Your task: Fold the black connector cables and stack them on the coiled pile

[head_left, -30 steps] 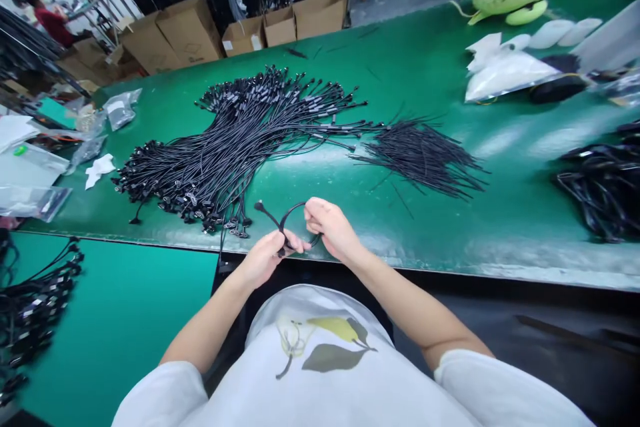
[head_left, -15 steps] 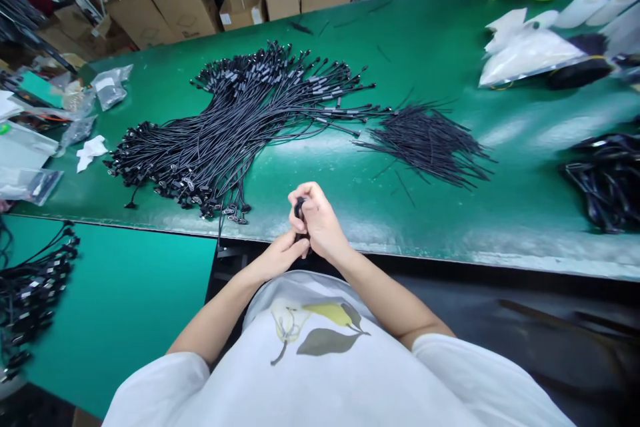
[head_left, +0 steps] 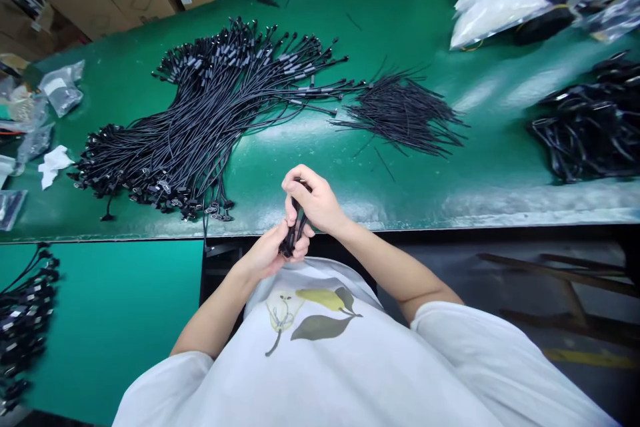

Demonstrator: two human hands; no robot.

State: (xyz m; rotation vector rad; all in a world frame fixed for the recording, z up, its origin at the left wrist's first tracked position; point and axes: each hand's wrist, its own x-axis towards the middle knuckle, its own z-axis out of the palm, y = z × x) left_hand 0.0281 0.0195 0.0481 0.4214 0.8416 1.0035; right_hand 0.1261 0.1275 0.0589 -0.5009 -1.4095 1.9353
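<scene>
My two hands are close together in front of the near edge of the shiny green worktop point(head_left: 425, 190); I cannot tell whether they touch each other. Between them is a black cable folded into several strands point(head_left: 294, 235). My left hand point(head_left: 267, 252) is closed around its lower end, and my right hand point(head_left: 317, 201) grips its upper end with bent fingers. Beyond my hands, toward the left of the worktop, lies a wide pile of black cables with small connectors point(head_left: 200, 123). To its right, a loose heap of thin black strips point(head_left: 405, 113) lies just beside the cable tips. Farther right, near the front edge, I see a dark bundle of looped cables point(head_left: 595, 127).
</scene>
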